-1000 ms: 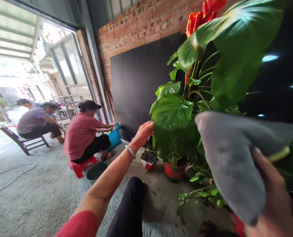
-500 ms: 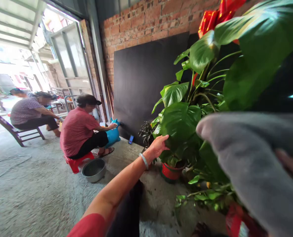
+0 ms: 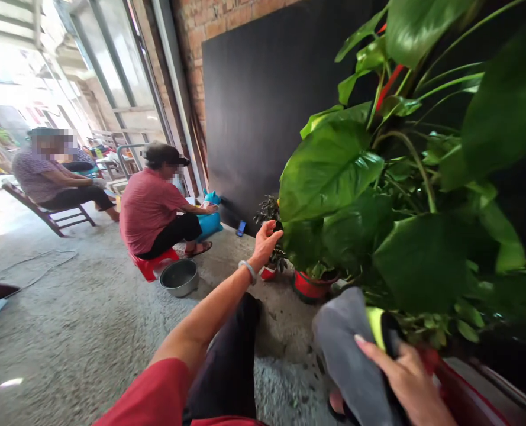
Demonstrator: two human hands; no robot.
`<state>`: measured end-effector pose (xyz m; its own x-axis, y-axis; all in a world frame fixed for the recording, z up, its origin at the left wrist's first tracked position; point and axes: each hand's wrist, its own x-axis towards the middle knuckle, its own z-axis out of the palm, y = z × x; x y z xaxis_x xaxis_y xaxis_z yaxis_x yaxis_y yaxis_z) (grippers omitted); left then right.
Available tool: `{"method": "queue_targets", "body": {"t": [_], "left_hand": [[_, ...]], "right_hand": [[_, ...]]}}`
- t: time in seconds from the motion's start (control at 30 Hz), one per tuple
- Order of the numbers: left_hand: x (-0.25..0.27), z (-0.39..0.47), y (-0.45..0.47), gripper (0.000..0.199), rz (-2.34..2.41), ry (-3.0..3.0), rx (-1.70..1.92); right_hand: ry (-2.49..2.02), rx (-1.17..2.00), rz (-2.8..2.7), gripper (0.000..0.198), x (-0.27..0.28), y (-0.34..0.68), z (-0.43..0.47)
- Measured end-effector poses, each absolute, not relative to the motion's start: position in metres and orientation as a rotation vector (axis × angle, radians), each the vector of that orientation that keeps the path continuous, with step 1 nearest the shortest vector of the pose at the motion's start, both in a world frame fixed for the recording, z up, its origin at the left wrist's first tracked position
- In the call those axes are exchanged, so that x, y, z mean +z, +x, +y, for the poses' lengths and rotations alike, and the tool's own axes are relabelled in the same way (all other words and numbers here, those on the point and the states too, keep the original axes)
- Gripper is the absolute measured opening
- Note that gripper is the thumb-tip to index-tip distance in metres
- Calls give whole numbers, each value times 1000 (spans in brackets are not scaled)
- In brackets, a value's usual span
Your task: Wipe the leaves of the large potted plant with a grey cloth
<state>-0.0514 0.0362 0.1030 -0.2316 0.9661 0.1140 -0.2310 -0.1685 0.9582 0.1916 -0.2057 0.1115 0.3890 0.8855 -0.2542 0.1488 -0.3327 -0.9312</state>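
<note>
My left hand (image 3: 268,244), with a pale bangle (image 3: 248,271) on its wrist, is closed in a pinch at the left edge of a big glossy green leaf (image 3: 329,163). The fingertips meet right at the leaf's rim, partly hidden there. The leaf belongs to a tall plant in a red pot (image 3: 309,287). Low on the right, my right hand (image 3: 407,370) grips a grey cloth (image 3: 349,349) that hangs down in folds. A yellow-green and black piece (image 3: 377,325) shows between the hand and the cloth; its kind is unclear.
A co-worker in a red shirt (image 3: 149,210) sits on a red stool (image 3: 149,266), hand on a blue animal-shaped toy (image 3: 210,223). A metal basin (image 3: 179,278) stands behind. More people sit far left. A phone (image 3: 241,228) leans near the black board (image 3: 263,112). Leaves crowd the right side.
My right hand has come down with the grey cloth, away from the upper leaves. My left hand has shifted to the leaf's left edge, fingers now pinched. The view has tilted down.
</note>
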Motion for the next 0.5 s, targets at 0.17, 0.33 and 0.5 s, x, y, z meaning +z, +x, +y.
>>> {"method": "queue_targets", "body": {"t": [0.17, 0.33, 0.5], "left_hand": [[75, 50, -8, 7, 1005, 917, 1233], [63, 39, 27, 11, 853, 658, 1038], [61, 41, 18, 7, 798, 608, 1081]], "right_hand": [[-1438, 817, -631, 61, 173, 178, -141], [-1581, 1014, -652, 59, 101, 153, -113], [-1814, 1091, -794, 53, 69, 202, -187]]}}
